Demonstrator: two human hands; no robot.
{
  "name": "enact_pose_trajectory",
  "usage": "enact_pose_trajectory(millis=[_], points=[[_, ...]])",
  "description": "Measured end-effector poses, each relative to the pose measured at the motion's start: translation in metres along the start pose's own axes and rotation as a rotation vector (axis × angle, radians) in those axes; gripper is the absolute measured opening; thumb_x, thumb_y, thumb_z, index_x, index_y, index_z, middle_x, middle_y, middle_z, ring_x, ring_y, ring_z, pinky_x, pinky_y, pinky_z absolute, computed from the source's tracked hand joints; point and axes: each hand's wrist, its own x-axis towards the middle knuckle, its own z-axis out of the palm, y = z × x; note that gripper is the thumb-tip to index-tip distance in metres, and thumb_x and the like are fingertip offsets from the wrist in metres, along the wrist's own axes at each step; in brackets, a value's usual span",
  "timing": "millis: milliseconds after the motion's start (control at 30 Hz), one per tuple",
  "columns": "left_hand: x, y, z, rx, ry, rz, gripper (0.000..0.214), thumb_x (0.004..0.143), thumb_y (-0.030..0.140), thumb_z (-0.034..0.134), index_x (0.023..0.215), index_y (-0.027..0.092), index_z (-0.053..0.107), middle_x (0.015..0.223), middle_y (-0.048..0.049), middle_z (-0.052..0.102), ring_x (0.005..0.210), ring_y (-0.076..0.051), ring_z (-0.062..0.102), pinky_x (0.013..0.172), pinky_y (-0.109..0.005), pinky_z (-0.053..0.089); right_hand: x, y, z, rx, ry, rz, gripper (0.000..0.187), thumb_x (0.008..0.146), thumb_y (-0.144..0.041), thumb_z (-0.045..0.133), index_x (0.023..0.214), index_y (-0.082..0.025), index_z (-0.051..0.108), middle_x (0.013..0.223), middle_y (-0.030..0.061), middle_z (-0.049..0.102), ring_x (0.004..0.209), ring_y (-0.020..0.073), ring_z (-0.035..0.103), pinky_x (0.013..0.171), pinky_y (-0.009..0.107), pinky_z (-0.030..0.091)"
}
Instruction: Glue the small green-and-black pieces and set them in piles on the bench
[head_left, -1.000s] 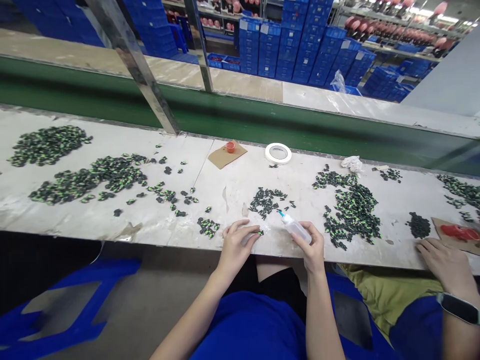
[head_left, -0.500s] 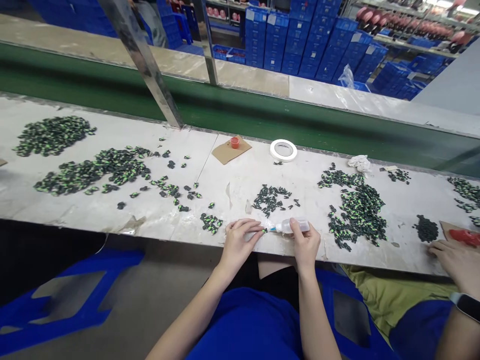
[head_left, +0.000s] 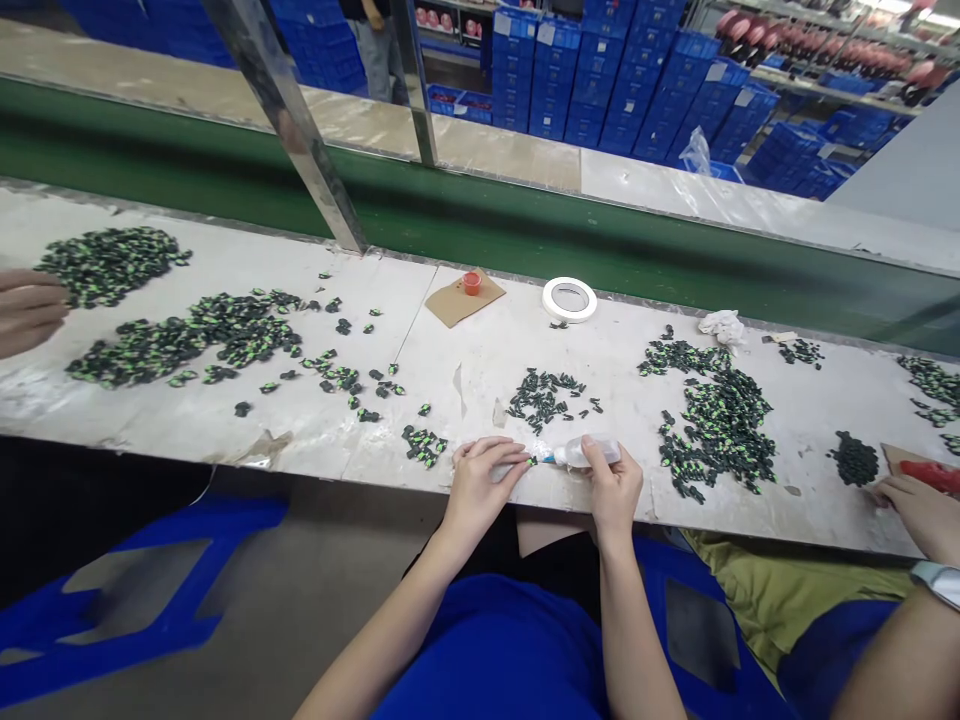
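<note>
My left hand (head_left: 484, 476) rests at the near edge of the white table (head_left: 225, 420) and pinches a small black and green part (head_left: 531, 461) between its fingertips. My right hand (head_left: 613, 480) grips a small clear glue bottle (head_left: 581, 453) lying level, its blue nozzle touching that part. A small heap of black and green parts (head_left: 546, 393) lies just beyond my hands. A smaller cluster (head_left: 422, 444) sits to the left of my left hand.
Larger heaps of parts lie at right (head_left: 712, 420) and left (head_left: 187, 340). A roll of white tape (head_left: 569, 299) and a red cap on cardboard (head_left: 470, 284) sit near the green conveyor belt (head_left: 525, 235). Co-workers' hands show at far left (head_left: 26, 310) and far right (head_left: 926, 515).
The glue bottle tipped from upright to level and its nozzle came onto the part in my left fingers. A co-worker's hand came in at the far left.
</note>
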Motion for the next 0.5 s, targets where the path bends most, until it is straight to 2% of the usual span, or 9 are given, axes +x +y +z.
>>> enact_pose_trajectory(millis=[233,500], points=[[-0.0001,0.0010,-0.0006,0.000,-0.003,0.003,0.008,0.077,0.020,0.070,0.084,0.023,0.072,0.085,-0.0042,0.076,0.100,-0.027,0.068,0.098,-0.050,0.039,-0.0004,-0.0019,0.0014,0.073,-0.032,0.024,0.037,0.068,-0.048,0.068,0.055,-0.016,0.056,0.049,-0.0040,0.047,0.049,0.0107,0.042,0.047,0.023,0.037],[-0.0002,-0.0007,-0.0004,-0.003,-0.001,0.006,0.007,0.077,0.022,0.069,0.084,0.024,0.072,0.084,-0.0036,0.076,0.099,-0.026,0.069,0.098,-0.048,0.039,-0.0015,-0.0070,0.0034,0.094,-0.012,0.024,0.035,0.067,-0.048,0.069,0.056,-0.017,0.057,0.048,-0.0039,0.047,0.048,0.0113,0.044,0.046,0.023,0.038]])
